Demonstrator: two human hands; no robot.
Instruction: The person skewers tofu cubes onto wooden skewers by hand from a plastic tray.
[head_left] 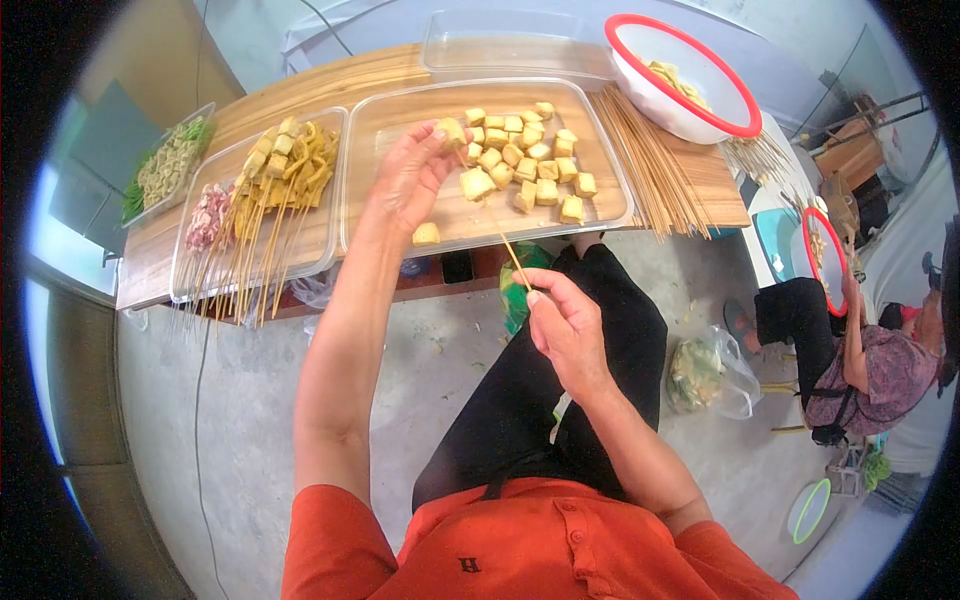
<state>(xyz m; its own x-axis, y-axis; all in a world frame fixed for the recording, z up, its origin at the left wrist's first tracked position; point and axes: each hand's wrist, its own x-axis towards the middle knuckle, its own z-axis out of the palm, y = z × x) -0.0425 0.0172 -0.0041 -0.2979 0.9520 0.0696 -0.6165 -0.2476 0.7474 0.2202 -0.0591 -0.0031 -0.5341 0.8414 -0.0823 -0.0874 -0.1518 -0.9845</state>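
Observation:
My left hand is over the clear plastic tray, its fingertips closed on a yellow tofu cube. Between the fingers and thumb of my right hand is a thin bamboo skewer, slanting up and left toward the left hand. A larger-looking tofu cube lies along the skewer's line and appears to be threaded on it. The skewer's tip is hard to make out near the left fingers. Many loose tofu cubes lie in the tray, and a single cube sits by its near edge.
Left of the tray, another tray holds loaded skewers of tofu, yellow folded pieces and pink meat. Bare skewers lie on the right, below a red-rimmed bowl. A plastic bag rests on the floor. Another person sits far right.

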